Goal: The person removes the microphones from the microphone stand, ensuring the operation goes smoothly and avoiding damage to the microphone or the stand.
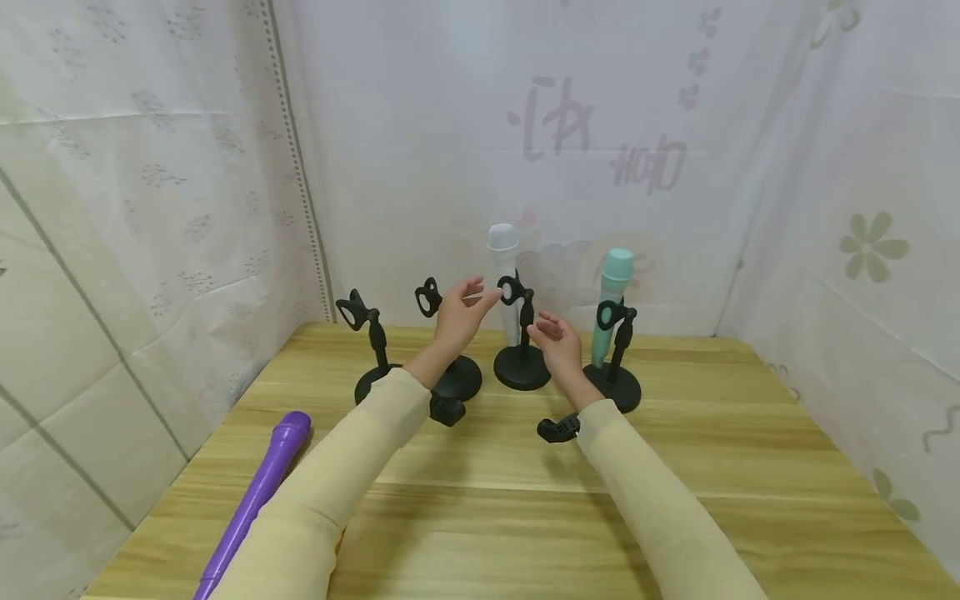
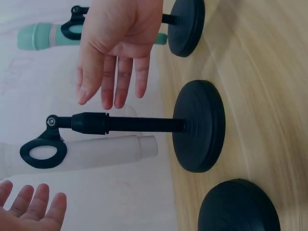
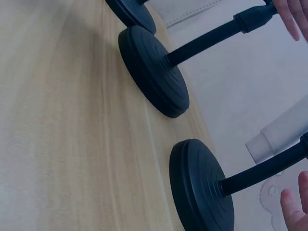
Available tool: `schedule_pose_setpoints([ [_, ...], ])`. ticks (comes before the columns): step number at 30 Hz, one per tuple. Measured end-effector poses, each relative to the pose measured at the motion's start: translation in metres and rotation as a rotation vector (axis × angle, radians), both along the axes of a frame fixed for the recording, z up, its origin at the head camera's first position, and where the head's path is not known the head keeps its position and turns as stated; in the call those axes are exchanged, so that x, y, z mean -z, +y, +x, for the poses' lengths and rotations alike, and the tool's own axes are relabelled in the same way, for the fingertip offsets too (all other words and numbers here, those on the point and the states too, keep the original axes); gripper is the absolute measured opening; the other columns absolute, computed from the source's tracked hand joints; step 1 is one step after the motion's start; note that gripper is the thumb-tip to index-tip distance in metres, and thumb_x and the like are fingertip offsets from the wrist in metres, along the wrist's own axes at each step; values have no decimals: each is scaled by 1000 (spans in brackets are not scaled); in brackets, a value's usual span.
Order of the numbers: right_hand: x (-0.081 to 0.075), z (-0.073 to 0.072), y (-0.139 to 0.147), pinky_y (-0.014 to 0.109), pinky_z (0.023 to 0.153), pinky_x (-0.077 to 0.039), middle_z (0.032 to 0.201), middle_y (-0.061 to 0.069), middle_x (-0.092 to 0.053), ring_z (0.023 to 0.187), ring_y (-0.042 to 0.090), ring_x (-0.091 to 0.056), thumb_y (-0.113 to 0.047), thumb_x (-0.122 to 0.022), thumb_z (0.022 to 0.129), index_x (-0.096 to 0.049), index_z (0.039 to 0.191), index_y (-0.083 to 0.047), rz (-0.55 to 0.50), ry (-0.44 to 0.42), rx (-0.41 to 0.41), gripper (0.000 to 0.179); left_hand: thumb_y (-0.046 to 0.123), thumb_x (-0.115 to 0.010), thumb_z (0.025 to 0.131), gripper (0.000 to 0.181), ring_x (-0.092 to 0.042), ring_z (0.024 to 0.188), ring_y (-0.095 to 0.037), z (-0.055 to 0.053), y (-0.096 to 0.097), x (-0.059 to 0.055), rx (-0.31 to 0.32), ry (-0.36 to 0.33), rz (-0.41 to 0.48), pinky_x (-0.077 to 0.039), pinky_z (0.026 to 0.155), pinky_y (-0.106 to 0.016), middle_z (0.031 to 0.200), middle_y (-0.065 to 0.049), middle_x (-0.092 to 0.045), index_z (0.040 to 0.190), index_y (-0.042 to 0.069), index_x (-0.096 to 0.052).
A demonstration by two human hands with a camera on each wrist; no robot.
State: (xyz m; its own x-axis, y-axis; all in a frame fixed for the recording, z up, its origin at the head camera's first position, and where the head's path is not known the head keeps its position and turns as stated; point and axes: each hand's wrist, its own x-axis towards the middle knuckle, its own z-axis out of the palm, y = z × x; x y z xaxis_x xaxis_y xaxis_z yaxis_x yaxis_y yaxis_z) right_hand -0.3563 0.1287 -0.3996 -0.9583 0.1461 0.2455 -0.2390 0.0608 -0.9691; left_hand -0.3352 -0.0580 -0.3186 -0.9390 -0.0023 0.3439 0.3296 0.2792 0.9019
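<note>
A white microphone (image 1: 503, 240) stands tilted in the ring clip of a black desk stand (image 1: 522, 369), its lower end hanging beside the pole. To the left of that clip is my left hand (image 1: 462, 317), fingers loosely spread and holding nothing. On the other side of the pole my right hand (image 1: 561, 350) hovers, fingers relaxed, also holding nothing. In the left wrist view, both the right hand (image 2: 122, 53) and the left fingers (image 2: 41, 204) appear apart from the white microphone (image 2: 106, 150). Further right, a mint-green microphone (image 1: 617, 268) sits in another stand (image 1: 615, 390).
Two black stands with bare clips, one far left (image 1: 377, 337) and one behind the left hand (image 1: 459, 381), stand in the row. A purple microphone (image 1: 258, 492) lies at the left of the wooden table (image 1: 465, 533). Curtains (image 1: 405, 125) hang behind and at both sides.
</note>
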Motion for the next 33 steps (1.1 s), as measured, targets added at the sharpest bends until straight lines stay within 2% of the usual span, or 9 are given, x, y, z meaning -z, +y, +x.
schedule_pose_setpoints([
  [5, -5, -6, -1, 42, 97, -47, 123, 15, -57, 116, 29, -54, -21, -69, 92, -53, 136, -5, 6, -30, -3, 49, 46, -67, 90, 65, -53, 120, -26, -12, 4, -1, -6, -17, -3, -48, 95, -40, 136, -13, -52, 141, 10, -49],
  [8, -7, -10, -2, 43, 97, -46, 125, 15, -57, 115, 29, -55, -23, -70, 92, -52, 138, -7, -5, -60, -3, 52, 44, -68, 90, 66, -52, 121, -26, -20, 5, -2, -7, -26, 26, -47, 96, -40, 137, -13, -51, 142, 8, -47],
  [15, -13, -17, -6, 49, 100, -43, 130, 16, -54, 117, 31, -54, -22, -71, 91, -49, 140, -7, -79, -94, -11, 56, 42, -70, 89, 67, -50, 123, -25, -33, 13, -6, -25, -67, 74, -47, 96, -39, 138, -10, -50, 143, 11, -45],
  [22, -14, -22, -8, 47, 99, -43, 127, 15, -55, 115, 29, -55, -23, -72, 91, -52, 138, -9, -104, -99, -13, 53, 40, -70, 90, 65, -49, 125, -26, -48, 18, -5, 5, -106, 173, -44, 100, -40, 137, -10, -51, 142, 11, -46],
  [29, -15, -26, -10, 48, 100, -42, 125, 10, -54, 113, 26, -54, -27, -72, 90, -55, 136, -17, -142, -126, -17, 50, 33, -73, 89, 62, -51, 122, -26, -54, 23, -12, 39, -185, 305, -43, 101, -41, 136, -12, -51, 141, 10, -48],
  [33, -16, -28, -11, 49, 101, -41, 128, 10, -53, 115, 26, -53, -26, -72, 90, -56, 135, -18, -214, -139, -44, 48, 30, -73, 89, 63, -50, 125, -27, -57, 26, -14, 72, -234, 402, -43, 102, -43, 139, -12, -48, 142, 9, -47],
])
